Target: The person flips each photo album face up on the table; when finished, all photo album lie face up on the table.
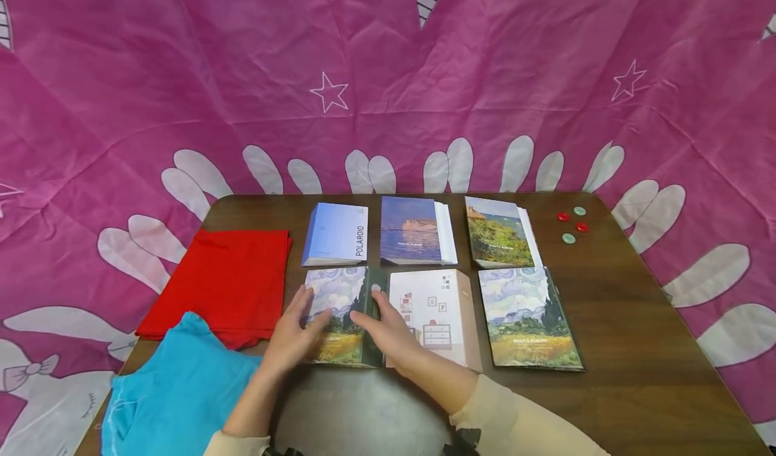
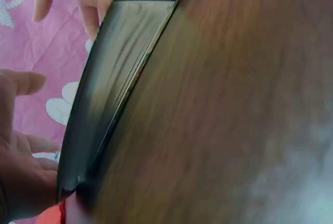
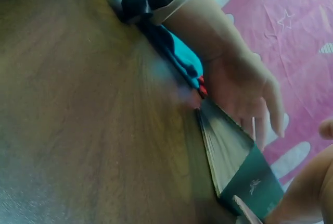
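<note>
While both hands [image 1: 339, 331] lie flat, fingers relaxed | photo album [image 1: 339, 318]: painted landscape cover, dark green spine

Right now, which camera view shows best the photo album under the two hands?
The head view: the photo album shows its painted cover, with both hands on it. The left wrist view shows only its dark edge; the right wrist view shows its page edges and green spine.

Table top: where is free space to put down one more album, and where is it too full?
The table is bare right of the right-hand front album, below the buttons, and along the near edge in front of the albums. The middle is crowded with six albums; both hands rest on the front-left album. Red cloth and blue cloth fill the left.
</note>
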The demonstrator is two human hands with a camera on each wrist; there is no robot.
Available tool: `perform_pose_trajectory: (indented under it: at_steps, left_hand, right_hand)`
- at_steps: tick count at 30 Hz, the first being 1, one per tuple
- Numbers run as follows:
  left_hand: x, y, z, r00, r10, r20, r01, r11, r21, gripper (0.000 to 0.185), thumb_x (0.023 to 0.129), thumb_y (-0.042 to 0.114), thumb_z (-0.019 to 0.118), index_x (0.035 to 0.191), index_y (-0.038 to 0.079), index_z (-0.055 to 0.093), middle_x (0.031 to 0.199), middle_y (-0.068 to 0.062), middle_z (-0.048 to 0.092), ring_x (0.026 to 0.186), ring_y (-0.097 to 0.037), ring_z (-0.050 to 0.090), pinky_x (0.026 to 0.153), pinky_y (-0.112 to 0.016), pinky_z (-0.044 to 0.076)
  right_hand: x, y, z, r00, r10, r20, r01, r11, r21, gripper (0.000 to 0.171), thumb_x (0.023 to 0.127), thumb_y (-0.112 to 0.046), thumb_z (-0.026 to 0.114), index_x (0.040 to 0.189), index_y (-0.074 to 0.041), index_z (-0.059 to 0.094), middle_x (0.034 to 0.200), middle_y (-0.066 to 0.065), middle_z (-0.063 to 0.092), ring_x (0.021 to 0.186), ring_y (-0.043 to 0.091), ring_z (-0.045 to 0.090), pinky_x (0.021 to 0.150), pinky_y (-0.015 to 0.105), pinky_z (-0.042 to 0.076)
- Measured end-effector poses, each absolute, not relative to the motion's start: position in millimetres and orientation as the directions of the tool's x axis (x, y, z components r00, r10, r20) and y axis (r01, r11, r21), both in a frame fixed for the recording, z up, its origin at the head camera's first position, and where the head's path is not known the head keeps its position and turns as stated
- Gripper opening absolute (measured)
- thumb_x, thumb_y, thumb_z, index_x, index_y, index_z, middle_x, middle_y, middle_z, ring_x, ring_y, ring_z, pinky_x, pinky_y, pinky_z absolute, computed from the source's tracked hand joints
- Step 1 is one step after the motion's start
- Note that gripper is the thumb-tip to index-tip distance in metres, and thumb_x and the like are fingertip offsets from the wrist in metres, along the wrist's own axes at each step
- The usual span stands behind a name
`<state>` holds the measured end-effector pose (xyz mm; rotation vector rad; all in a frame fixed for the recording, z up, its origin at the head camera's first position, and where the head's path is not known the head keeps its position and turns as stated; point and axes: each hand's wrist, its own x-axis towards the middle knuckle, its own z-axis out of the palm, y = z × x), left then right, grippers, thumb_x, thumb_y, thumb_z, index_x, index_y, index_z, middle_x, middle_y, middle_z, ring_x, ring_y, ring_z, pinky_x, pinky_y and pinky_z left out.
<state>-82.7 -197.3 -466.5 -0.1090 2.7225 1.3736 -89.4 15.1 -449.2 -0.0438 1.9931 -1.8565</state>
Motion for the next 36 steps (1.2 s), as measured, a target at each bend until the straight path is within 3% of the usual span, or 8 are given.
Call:
perform_pose_trajectory:
  at_steps: [6, 10, 13, 18, 25, 29, 32, 36]
  left_hand:
    - [-84, -187, -469, -0.992, -0.012, -0.124, -0.117, 0.427, 0.897, 0.074, 0.098, 0.038, 0.064, 0.156, 0.002, 0.037, 0.167, -0.014, 0.019, 0.15, -0.033, 0.027, 0.121, -0.053, 0.021]
    - [-82, -175, -471, -0.994, 0.004, -0.111, -0.104, 0.333, 0.937, 0.07, 0.099, 0.035, 0.062, 0.155, 0.002, 0.037, 0.168, -0.015, 0.017, 0.153, -0.035, 0.018, 0.122, -0.056, 0.014]
    - [-81, -164, -471, -0.994, 0.017, -0.108, -0.097, 0.313, 0.945, 0.069, 0.099, 0.033, 0.062, 0.156, 0.005, 0.037, 0.168, -0.015, 0.017, 0.153, -0.037, 0.016, 0.122, -0.057, 0.013]
    - [-83, -149, -470, -0.995, 0.058, -0.084, -0.066, 0.263, 0.962, 0.065, 0.101, 0.029, 0.061, 0.157, 0.006, 0.037, 0.166, -0.017, 0.023, 0.151, -0.037, 0.022, 0.122, -0.055, 0.017]
    - [-81, -136, -449, -0.987, 0.159, -0.021, -0.002, 0.115, 0.993, 0.059, 0.104, 0.022, 0.056, 0.158, 0.009, 0.036, 0.161, -0.017, 0.034, 0.146, -0.037, 0.033, 0.115, -0.052, 0.035]
    - [-76, -146, -427, -0.982, 0.187, 0.015, 0.044, 0.156, 0.987, 0.063, 0.103, 0.022, 0.058, 0.16, 0.015, 0.032, 0.163, -0.015, 0.032, 0.146, -0.041, 0.034, 0.108, -0.056, 0.042]
    - [-74, -159, -411, -0.983, 0.169, 0.071, 0.11, 0.239, 0.965, 0.068, 0.1, 0.022, 0.062, 0.16, 0.017, 0.032, 0.163, -0.013, 0.032, 0.143, -0.044, 0.039, 0.105, -0.059, 0.043]
    - [-69, -172, -399, -0.979, 0.152, 0.135, 0.186, 0.406, 0.895, 0.071, 0.096, 0.027, 0.067, 0.158, 0.014, 0.035, 0.164, -0.009, 0.028, 0.139, -0.042, 0.041, 0.097, -0.057, 0.051]
  right_hand:
    - [-87, 14, -445, -0.935, -0.264, -0.238, 0.237, 0.038, -0.971, 0.077, 0.101, -0.037, 0.059, 0.161, -0.006, 0.023, 0.165, 0.019, 0.021, 0.151, 0.041, 0.02, 0.118, 0.062, 0.022]
    - [-86, 18, -444, -0.972, -0.204, -0.116, 0.131, -0.057, -0.99, 0.064, 0.102, -0.02, 0.06, 0.156, 0.0, 0.033, 0.164, 0.022, 0.024, 0.15, 0.039, 0.024, 0.118, 0.053, 0.029]
    - [-87, 23, -443, -0.989, -0.129, -0.066, 0.085, -0.146, -0.986, 0.062, 0.098, -0.005, 0.064, 0.152, 0.007, 0.037, 0.163, 0.024, 0.023, 0.147, 0.04, 0.031, 0.113, 0.044, 0.038]
    - [-94, 31, -442, -0.981, -0.136, -0.135, 0.164, -0.225, -0.961, 0.065, 0.097, -0.002, 0.064, 0.154, 0.003, 0.033, 0.157, 0.024, 0.036, 0.139, 0.039, 0.045, 0.098, 0.039, 0.054]
    - [-100, 37, -432, -0.987, -0.103, -0.123, 0.143, -0.221, -0.965, 0.049, 0.1, -0.005, 0.057, 0.148, -0.002, 0.047, 0.144, 0.019, 0.052, 0.119, 0.031, 0.062, 0.088, 0.036, 0.058]
    - [-99, 33, -428, -0.984, -0.166, -0.064, 0.097, -0.199, -0.975, 0.041, 0.103, -0.009, 0.054, 0.144, -0.007, 0.054, 0.14, 0.015, 0.055, 0.111, 0.026, 0.065, 0.088, 0.04, 0.058]
    - [-100, 29, -431, -0.965, -0.26, -0.034, 0.072, -0.139, -0.988, 0.041, 0.103, -0.011, 0.056, 0.144, -0.004, 0.053, 0.141, 0.017, 0.055, 0.121, 0.029, 0.061, 0.095, 0.042, 0.055]
    - [-104, 23, -443, -0.918, -0.371, -0.14, 0.134, 0.042, -0.99, 0.06, 0.099, -0.023, 0.067, 0.15, -0.001, 0.043, 0.148, 0.022, 0.048, 0.134, 0.038, 0.051, 0.104, 0.048, 0.049]
